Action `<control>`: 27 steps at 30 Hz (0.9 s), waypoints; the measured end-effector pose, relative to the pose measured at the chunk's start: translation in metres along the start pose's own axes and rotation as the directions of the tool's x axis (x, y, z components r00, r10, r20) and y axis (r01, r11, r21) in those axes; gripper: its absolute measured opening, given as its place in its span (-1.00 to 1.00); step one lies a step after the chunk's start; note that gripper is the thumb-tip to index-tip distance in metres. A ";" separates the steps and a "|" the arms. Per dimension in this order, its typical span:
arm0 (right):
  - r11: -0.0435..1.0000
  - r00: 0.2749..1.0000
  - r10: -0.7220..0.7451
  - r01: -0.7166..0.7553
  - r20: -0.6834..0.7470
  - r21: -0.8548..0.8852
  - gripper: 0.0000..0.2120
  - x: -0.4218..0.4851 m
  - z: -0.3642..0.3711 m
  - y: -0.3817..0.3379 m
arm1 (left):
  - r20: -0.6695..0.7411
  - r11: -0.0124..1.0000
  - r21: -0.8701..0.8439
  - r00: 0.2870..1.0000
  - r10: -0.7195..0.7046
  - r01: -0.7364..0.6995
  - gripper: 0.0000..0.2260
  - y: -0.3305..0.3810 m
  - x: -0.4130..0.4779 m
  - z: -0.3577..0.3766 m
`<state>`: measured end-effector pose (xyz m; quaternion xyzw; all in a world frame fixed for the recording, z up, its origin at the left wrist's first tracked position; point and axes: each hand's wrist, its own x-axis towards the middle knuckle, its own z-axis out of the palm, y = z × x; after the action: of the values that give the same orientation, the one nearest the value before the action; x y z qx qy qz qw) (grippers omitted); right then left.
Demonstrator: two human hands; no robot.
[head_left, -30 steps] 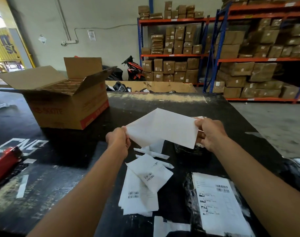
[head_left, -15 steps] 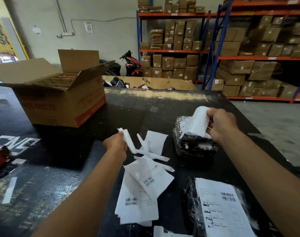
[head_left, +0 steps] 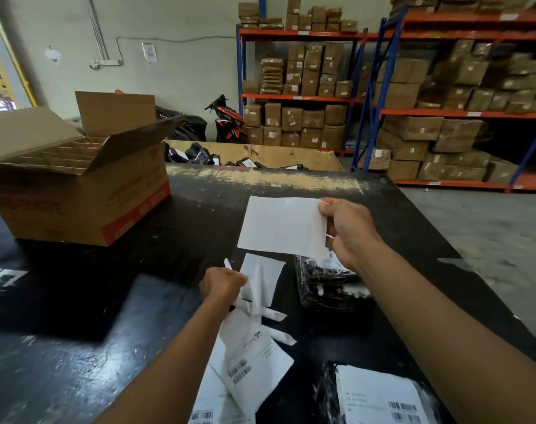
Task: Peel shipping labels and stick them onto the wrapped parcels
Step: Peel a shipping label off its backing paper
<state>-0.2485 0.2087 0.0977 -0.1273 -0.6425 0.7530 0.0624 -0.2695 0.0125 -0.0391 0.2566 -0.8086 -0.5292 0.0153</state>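
My right hand (head_left: 347, 232) pinches the right edge of a white shipping label (head_left: 282, 227) and holds it flat in the air above the table, blank side towards me. Just below it lies a black wrapped parcel (head_left: 332, 283). My left hand (head_left: 222, 286) is closed on a crumpled strip of white backing paper (head_left: 247, 296) low over the table, left of the parcel. Several unpeeled labels with barcodes (head_left: 248, 359) lie in a loose pile near me. A second black parcel with a label stuck on it (head_left: 380, 396) sits at the bottom right.
An open cardboard box with dividers (head_left: 77, 179) stands on the black table (head_left: 77, 347) at the left. Behind the table's far edge a large carton (head_left: 291, 156) holds black parcels. Shelving racks (head_left: 444, 111) full of boxes line the back and right.
The label was drooping over the parcel in my right hand; now it is lifted and spread flat. My left hand has dropped lower with the backing strip.
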 end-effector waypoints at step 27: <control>0.211 0.554 -0.643 0.792 0.529 -0.573 -0.87 -0.096 -0.038 0.051 | 0.248 0.815 -0.579 0.957 0.150 0.023 -0.67 0.119 -0.109 -0.013</control>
<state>-0.1426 0.2121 0.0523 0.2396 -0.8802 0.2923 0.2871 -0.2186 0.0847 0.0961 0.1344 -0.6125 -0.7789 -0.0054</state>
